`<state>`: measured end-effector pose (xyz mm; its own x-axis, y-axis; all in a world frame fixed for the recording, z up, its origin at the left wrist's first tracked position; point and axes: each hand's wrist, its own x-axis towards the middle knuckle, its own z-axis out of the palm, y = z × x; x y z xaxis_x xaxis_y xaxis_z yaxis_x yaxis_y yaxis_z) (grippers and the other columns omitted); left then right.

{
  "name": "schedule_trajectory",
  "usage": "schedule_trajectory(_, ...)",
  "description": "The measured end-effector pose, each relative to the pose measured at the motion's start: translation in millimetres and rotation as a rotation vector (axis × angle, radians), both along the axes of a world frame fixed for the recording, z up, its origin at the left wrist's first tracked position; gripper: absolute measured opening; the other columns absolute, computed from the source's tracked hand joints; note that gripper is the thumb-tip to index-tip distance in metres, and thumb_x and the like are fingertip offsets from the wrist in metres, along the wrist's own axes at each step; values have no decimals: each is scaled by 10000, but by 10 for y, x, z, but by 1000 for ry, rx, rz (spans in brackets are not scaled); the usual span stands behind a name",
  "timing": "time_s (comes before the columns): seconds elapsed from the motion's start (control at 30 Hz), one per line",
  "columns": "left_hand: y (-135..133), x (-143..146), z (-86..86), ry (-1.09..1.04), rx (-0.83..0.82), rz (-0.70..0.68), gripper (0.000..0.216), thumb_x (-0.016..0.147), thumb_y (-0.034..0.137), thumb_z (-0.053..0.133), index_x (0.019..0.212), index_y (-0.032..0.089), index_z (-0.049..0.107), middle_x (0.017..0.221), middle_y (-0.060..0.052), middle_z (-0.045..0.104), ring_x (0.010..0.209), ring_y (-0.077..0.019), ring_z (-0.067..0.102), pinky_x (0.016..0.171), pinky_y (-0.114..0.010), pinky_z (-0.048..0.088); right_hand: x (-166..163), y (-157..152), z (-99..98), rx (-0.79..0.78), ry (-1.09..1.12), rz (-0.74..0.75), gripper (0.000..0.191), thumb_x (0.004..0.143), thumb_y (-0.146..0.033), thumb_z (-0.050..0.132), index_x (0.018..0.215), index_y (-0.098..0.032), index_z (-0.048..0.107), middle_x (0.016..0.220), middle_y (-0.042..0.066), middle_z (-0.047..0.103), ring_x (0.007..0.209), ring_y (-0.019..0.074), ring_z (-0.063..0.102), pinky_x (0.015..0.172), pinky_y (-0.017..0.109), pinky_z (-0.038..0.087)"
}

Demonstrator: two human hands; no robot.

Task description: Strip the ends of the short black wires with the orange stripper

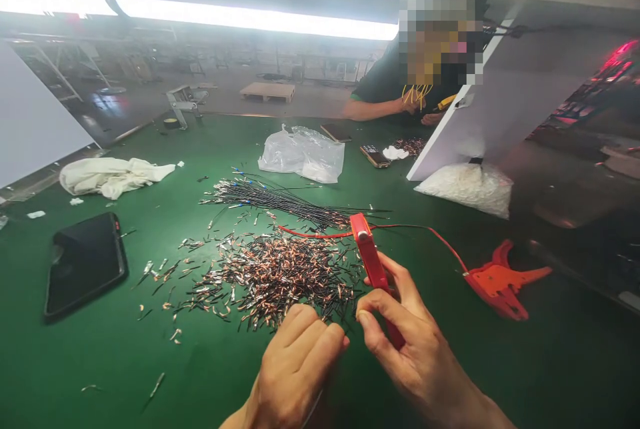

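My right hand [407, 335] is closed around the handle of a red wire stripper [369, 252], whose head points away from me toward a red wire [415, 227]. My left hand [295, 365] is curled shut beside it at the near edge of a pile of short black wire pieces with bare copper ends [273, 275]; what its fingers pinch is hidden. Behind the pile lies a bundle of long black wires [280, 201].
The green table [100, 362] also holds a black tablet [84, 262] at left, a white cloth [113, 175], a clear plastic bag [303, 154], a bag of white parts [467, 187], and an orange tool [500, 282]. Another person [400, 92] works across the table, phones [375, 155] nearby.
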<state>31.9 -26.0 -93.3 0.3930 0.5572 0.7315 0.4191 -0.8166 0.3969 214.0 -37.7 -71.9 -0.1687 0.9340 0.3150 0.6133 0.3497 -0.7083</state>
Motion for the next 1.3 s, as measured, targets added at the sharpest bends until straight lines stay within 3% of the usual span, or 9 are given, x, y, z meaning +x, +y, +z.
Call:
schedule_trajectory(0.2,27,-13,66,-11,64,22,191,912,10,440,904,183,521,568,23,487,557,-147,431,559,-276,396,45,44,-53,41,-78,-73,184,935,-182,469,822,-197,614,1401,167,346,1268,371,492,966,570,492)
schedule_trajectory(0.3,15,-70,104,-3,-6,50,207,888,1,475,851,201,515,580,30,460,563,-143,436,569,-273,411,97,82,-82,48,-70,-110,186,951,-210,504,849,-202,659,1397,156,370,1267,370,500,991,602,478)
schedule_trajectory(0.5,-11,-39,-18,42,-184,1,198,918,36,463,817,199,512,640,9,498,604,-137,475,562,-242,421,76,72,-145,40,-29,4,265,988,-235,516,1171,-247,707,1544,152,276,1402,367,389,1096,602,405)
schedule_trajectory(0.67,8,20,-17,-26,-169,-23,179,923,45,462,835,189,523,621,8,505,570,-130,468,525,-229,406,33,-18,-111,-32,144,47,240,992,-265,521,1080,-287,743,1520,96,336,1374,313,440,1113,491,420)
schedule_trajectory(0.77,10,16,3,-99,-196,-41,165,922,44,476,886,183,556,653,-4,573,580,-128,495,544,-229,424,37,-39,-87,-38,109,99,233,981,-291,537,1036,-260,761,1530,127,322,1368,360,442,1106,542,409)
schedule_trajectory(0.87,-9,19,4,-158,-400,-91,167,948,86,491,868,176,607,702,-14,628,615,-119,551,588,-221,440,39,-36,-75,-42,28,123,257,982,-276,512,993,-218,763,1524,168,331,1367,397,434,1102,587,395)
schedule_trajectory(1.07,38,101,94,-626,-1152,11,374,857,473,687,666,153,664,592,9,568,519,-98,476,505,-211,379,-3,-17,-123,134,19,-8,162,941,-175,574,932,-213,731,1479,149,352,1298,355,501,1026,505,480)
schedule_trajectory(1.2,92,134,217,-738,-1257,-10,414,723,529,791,618,153,655,534,-4,607,524,-124,534,562,-233,443,-23,-4,-190,328,12,-20,207,901,-55,581,969,-206,704,1523,143,311,1289,318,491,1005,474,476)
schedule_trajectory(1.3,89,125,304,-733,-1221,9,337,758,469,775,660,164,672,567,-7,647,564,-135,569,603,-237,459,14,-3,-171,297,64,-3,232,910,-67,586,1015,-238,703,1555,110,274,1281,299,485,1019,468,453)
